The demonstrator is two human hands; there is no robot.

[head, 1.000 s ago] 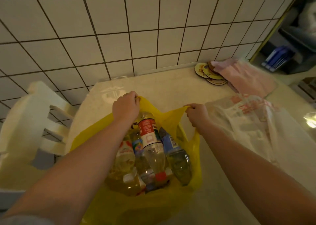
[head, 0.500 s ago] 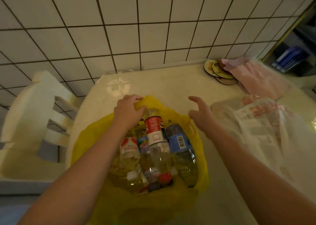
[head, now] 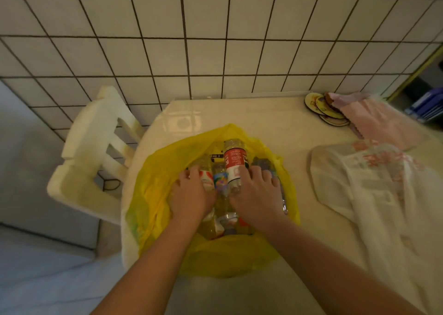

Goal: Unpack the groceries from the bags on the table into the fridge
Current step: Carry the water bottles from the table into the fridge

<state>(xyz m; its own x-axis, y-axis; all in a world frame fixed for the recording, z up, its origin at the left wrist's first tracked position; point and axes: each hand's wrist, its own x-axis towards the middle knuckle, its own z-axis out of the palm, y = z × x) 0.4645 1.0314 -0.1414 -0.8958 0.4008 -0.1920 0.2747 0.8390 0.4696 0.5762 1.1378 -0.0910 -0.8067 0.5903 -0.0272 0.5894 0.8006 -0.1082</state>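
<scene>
Now your left hand (head: 191, 196) and right hand (head: 257, 195) lie over the bottles (head: 234, 163) inside the yellow bag (head: 165, 171) on the worktop (head: 263, 127); whether either grip clasps a bottle is unclear.

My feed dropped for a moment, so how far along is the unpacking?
Done: the yellow bag lies open on the table. In hand: the left hand and right hand are down among its bottles; a firm grip isn't clear. Left: all visible bottles sit in that bag and the white bag looks untouched, so the whole transfer remains.
</scene>
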